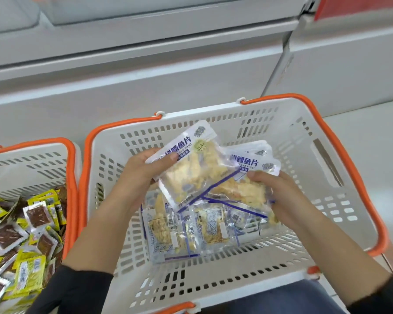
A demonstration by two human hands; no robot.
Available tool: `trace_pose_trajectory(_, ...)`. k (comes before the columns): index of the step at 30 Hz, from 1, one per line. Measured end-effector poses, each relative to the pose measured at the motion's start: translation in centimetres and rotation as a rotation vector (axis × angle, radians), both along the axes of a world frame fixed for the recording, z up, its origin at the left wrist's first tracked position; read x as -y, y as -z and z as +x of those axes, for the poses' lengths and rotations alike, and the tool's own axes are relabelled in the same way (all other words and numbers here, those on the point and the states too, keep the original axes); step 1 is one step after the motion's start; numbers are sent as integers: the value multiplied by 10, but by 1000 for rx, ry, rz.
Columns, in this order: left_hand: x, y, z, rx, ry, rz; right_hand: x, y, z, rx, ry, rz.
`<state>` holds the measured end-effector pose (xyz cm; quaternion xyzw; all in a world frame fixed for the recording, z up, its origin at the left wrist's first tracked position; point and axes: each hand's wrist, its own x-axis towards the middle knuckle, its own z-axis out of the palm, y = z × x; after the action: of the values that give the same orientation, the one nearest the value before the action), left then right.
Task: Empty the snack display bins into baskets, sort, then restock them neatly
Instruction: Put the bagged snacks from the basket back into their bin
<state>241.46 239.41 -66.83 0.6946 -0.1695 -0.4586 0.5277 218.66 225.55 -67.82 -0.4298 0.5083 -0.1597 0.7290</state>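
- While we gather the cod fillet packets over the middle of the white basket (pixel 304 159), our left hand (pixel 143 175) grips one packet (pixel 191 168) by its left edge, with the thumb on its printed face and the fingers curled under it.
- Our right hand (pixel 279 196) closes around a small stack of the same packets (pixel 243 177); the thumb lies on top and the fingers are hidden below, so we cannot tell how many packets it has.
- We judge that both hands keep the printed sides up and the tops pointing to the far edge because we want one even pile, which is easier to put back into a display bin.
- More packets (pixel 186 230) lie loose on the bottom of the white basket, toward its near edge, some with the back label up; they look not yet sorted.
- Just beside its left edge stands a second basket (pixel 43 164), which holds only yellow and brown snack sachets (pixel 27 234), so the two kinds are kept apart.
- Behind the far edge of both baskets we see a grey cabinet front (pixel 168 71).
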Motion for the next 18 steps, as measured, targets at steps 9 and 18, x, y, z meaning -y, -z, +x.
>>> trace_pose_trajectory(9,-3,-108,-41,-23,-79,41,-42,-122,20,42,-161,-127)
trace_pose_trajectory(18,-55,-198,-65,53,-117,-166,-93,-235,19,249,-426,-229)
